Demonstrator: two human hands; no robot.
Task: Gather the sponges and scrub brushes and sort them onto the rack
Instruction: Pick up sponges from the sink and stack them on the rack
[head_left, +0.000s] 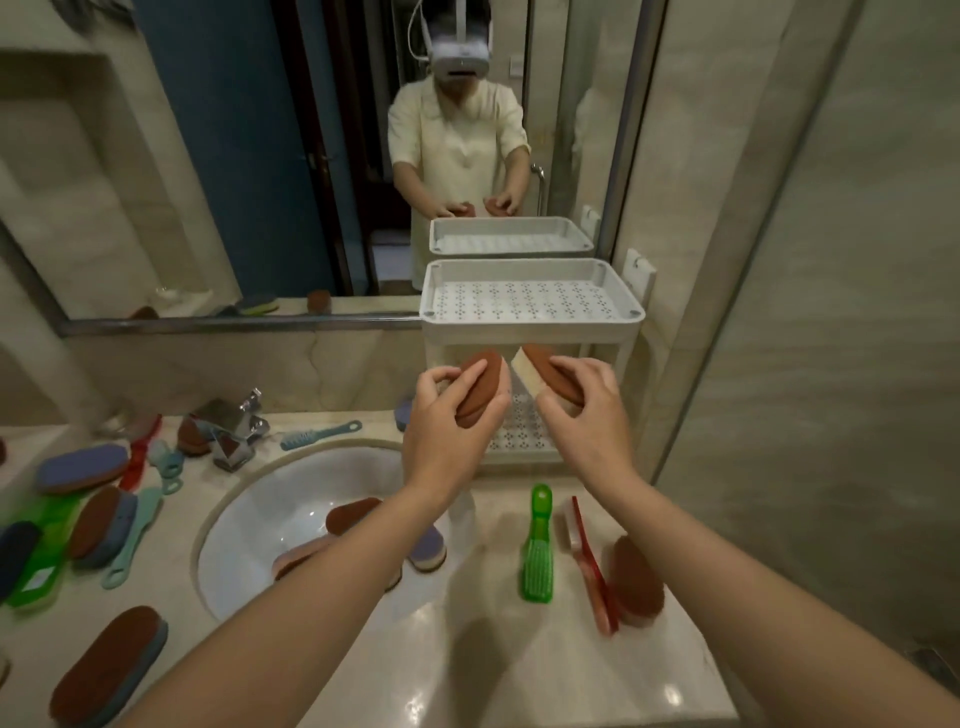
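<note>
My left hand (447, 421) grips a brown oval sponge (480, 387), held up in front of the white two-tier rack (530, 270). My right hand (584, 410) grips a second brown sponge with a cream underside (543, 371), tilted beside the first. Both sponges hover between the rack's top tray and its lower shelf (522, 434). The top tray holds nothing. A green scrub brush (537, 551), a red brush (592, 566) and another brown sponge (636, 579) lie on the counter at right.
Two sponges lie in the white sink (244, 525), partly hidden by my left arm. Left of the sink lie several sponges and brushes, a teal brush (319, 435) and the chrome faucet (236, 426). A mirror is behind, a glass panel at right.
</note>
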